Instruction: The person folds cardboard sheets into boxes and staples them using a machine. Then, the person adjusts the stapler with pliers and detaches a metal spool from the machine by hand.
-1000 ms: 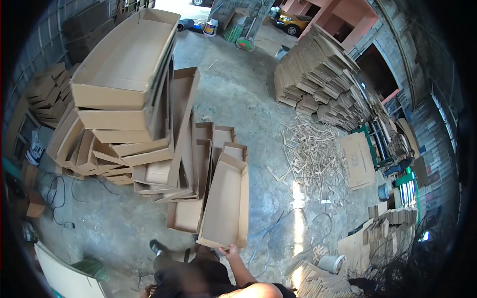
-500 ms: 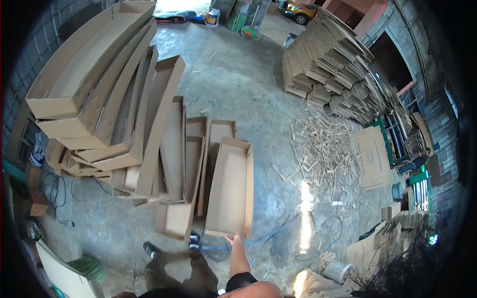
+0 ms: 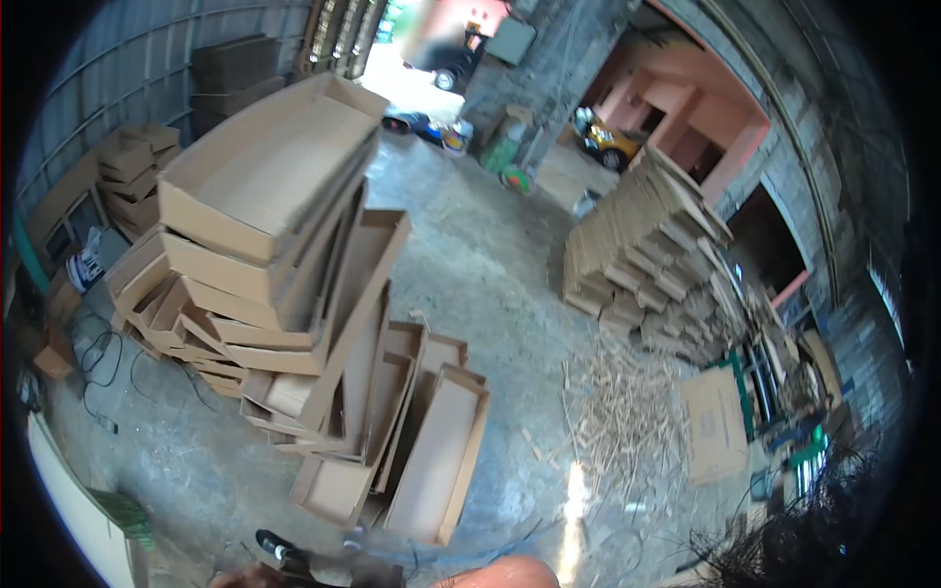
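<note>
My left hand (image 3: 247,577) appears to be the blurred patch at the bottom edge, beside my legs; its fingers cannot be made out. My right hand is out of view. Just ahead of my feet, a long shallow cardboard tray (image 3: 438,456) rests at the right end of a leaning row, its near end close to me. A narrower cardboard tray (image 3: 338,487) lies to its left. Behind them rises a tall, fanned stack of open cardboard trays (image 3: 218,233), some tilted on one another.
A heap of cardboard strips (image 3: 627,407) litters the concrete floor to the right. Beyond it stands a high pile of flat cardboard (image 3: 627,235). A flat cardboard sheet (image 3: 714,426) lies beside the strips. Cables (image 3: 98,372) trail on the left; a yellow car (image 3: 613,145) is in the background.
My right hand, earlier at the near end of the front tray, has left the view. My view has tilted up, so the trays appear lower and more of the doorway shows.
</note>
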The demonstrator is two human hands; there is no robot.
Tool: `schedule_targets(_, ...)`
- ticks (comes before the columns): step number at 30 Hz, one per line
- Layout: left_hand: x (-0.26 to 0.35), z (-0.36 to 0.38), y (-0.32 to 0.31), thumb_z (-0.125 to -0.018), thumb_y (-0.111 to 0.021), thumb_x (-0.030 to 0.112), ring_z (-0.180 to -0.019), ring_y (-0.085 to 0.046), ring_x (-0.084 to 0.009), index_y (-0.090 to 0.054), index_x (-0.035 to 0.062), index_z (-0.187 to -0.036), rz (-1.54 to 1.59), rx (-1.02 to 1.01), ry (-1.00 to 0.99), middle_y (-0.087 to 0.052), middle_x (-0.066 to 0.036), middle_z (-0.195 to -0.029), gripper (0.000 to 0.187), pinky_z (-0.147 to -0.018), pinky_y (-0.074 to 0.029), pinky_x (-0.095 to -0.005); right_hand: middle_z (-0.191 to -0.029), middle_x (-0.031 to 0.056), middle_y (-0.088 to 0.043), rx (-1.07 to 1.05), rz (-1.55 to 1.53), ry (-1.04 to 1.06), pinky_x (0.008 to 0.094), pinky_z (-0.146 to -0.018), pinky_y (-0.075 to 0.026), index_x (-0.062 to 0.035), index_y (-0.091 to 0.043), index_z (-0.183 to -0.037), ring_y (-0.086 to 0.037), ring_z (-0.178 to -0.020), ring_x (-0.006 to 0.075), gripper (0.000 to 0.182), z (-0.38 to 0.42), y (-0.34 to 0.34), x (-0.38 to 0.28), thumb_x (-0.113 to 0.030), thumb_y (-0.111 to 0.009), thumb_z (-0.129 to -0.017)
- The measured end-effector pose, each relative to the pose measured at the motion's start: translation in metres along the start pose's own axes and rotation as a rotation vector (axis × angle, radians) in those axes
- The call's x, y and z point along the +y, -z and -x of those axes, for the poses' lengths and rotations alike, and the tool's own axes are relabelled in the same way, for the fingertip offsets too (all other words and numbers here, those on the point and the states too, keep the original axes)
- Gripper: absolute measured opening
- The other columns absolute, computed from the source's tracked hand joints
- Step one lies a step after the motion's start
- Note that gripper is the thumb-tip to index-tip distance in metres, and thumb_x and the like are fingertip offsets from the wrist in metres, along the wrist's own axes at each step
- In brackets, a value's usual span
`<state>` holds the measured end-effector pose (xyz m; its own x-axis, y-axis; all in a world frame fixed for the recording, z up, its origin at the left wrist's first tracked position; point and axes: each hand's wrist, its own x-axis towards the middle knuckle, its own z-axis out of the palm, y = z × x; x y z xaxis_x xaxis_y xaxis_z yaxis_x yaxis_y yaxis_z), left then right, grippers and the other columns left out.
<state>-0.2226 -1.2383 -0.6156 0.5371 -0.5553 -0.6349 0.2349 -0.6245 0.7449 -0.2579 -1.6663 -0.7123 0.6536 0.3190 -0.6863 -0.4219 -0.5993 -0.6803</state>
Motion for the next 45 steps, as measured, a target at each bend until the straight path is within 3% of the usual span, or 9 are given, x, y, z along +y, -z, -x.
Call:
schedule_targets(7, -0.006, -0.070, -0.027, -0.094, -0.058, 0.014, -0.077, -0.059, -0.0161, -0.066, -0.0013, -0.101, 0.200, -0.096, -0.132, -0.066, -0.004, -0.084, 0.018, -0.076, -0.051, -0.0351, -0.096, 0.0141, -0.072, -0.235, 0.346, 0.252, 0.0422, -0.081, -0.054, 0.0011, -0.065, -0.116, -0.069, -0.088, 0.0257, 0.038, -0.020, -0.024, -0.136, -0.025, -0.064, -0.089)
schedule_targets(10, -0.008, -0.071, -0.025, -0.093, -0.056, 0.015, -0.067, -0.051, -0.0111, -0.068, 0.0015, -0.101, 0.240, 0.117, -0.729, -0.056, 0.002, -0.072, 0.020, -0.059, -0.044, -0.0299, -0.093, 0.0140, -0.073, -0.372, 0.562, 0.282, 0.0421, -0.078, -0.055, 0.0015, -0.065, -0.115, -0.069, -0.085, 0.0255, 0.036, -0.015, -0.033, -0.168, -0.023, -0.061, -0.090)
schedule_targets(15, -0.047, 0.063, 0.006, -0.088, -0.056, 0.017, -0.067, -0.051, -0.0081, -0.066, 0.0081, -0.086, 0.459, 0.125, -0.159, -0.056, 0.005, -0.070, 0.013, -0.059, -0.042, -0.0296, -0.087, 0.0137, -0.074, -0.550, 1.074, 0.301, 0.0420, -0.072, -0.056, 0.0023, -0.066, -0.113, -0.070, -0.080, 0.0251, 0.032, -0.044, -0.028, -0.269, -0.019, -0.056, -0.092)
schedule_targets(23, -0.176, 0.249, -0.069, -0.093, -0.058, 0.034, -0.101, -0.069, -0.0219, -0.070, 0.0068, -0.121, 0.677, 0.664, -0.010, -0.074, -0.012, -0.109, 0.041, -0.091, -0.052, -0.0356, -0.097, 0.0085, -0.070, -1.091, 0.861, 0.214, 0.0348, -0.069, -0.056, -0.0056, -0.056, -0.136, -0.072, -0.082, 0.0167, 0.050, -0.080, -0.270, -0.494, -0.042, -0.055, -0.101)
schedule_targets(26, -0.182, 0.304, -0.079, -0.093, -0.061, 0.032, -0.099, -0.069, -0.0202, -0.069, 0.0064, -0.124, 0.659, 0.930, 0.053, -0.074, -0.011, -0.111, 0.040, -0.090, -0.052, -0.0342, -0.110, 0.0174, -0.072, -1.390, 1.046, 0.758, 0.0399, -0.082, -0.054, -0.0025, -0.062, -0.129, -0.071, -0.094, 0.0294, 0.049, -0.108, -0.357, -0.488, -0.042, -0.057, -0.100)
schedule_targets(30, -0.214, 0.334, -0.071, -0.089, -0.071, 0.024, -0.102, -0.067, -0.0162, -0.070, 0.0083, -0.123, 0.953, 1.040, -0.128, -0.073, -0.009, -0.113, 0.037, -0.089, -0.051, -0.0312, -0.103, 0.0214, -0.072, -1.611, 1.138, 0.740, 0.0424, -0.084, -0.053, -0.0007, -0.068, -0.115, -0.070, -0.095, 0.0358, 0.039, -0.122, -0.434, -0.527, -0.035, -0.061, -0.097)
schedule_targets(34, -0.262, 0.343, -0.039, -0.090, -0.073, 0.026, -0.102, -0.065, -0.0163, -0.071, 0.0064, -0.120, 0.768, 1.046, 0.093, -0.073, -0.007, -0.109, 0.036, -0.091, -0.051, -0.0307, -0.093, 0.0226, -0.070, -1.452, 1.183, 0.831, 0.0428, -0.077, -0.052, -0.0009, -0.069, -0.111, -0.070, -0.088, 0.0362, 0.037, -0.151, -0.469, -0.547, -0.034, -0.063, -0.097)
schedule_targets(40, -0.361, 0.379, 0.073, -0.091, -0.074, 0.037, -0.120, -0.058, -0.0143, -0.053, 0.0104, -0.145, 1.043, 0.836, -0.274, -0.066, -0.005, -0.131, 0.064, -0.098, -0.048, -0.0325, -0.086, 0.0125, -0.073, -1.362, 0.994, 0.567, 0.0340, -0.071, -0.052, -0.0022, -0.071, -0.107, -0.068, -0.077, 0.0172, 0.037, -0.235, -0.537, -0.644, -0.038, -0.063, -0.099)
schedule_targets(45, -0.538, 0.350, 0.201, -0.090, -0.074, 0.037, -0.109, -0.067, -0.0218, -0.061, 0.0070, -0.135, 0.767, 1.426, 0.185, -0.071, -0.012, -0.119, 0.055, -0.095, -0.052, -0.0365, -0.093, 0.0122, -0.074, -1.026, 0.647, 1.006, 0.0311, -0.077, -0.055, -0.0022, -0.069, -0.113, -0.070, -0.084, 0.0165, 0.030, -0.349, -0.639, -0.745, -0.028, -0.065, -0.098)
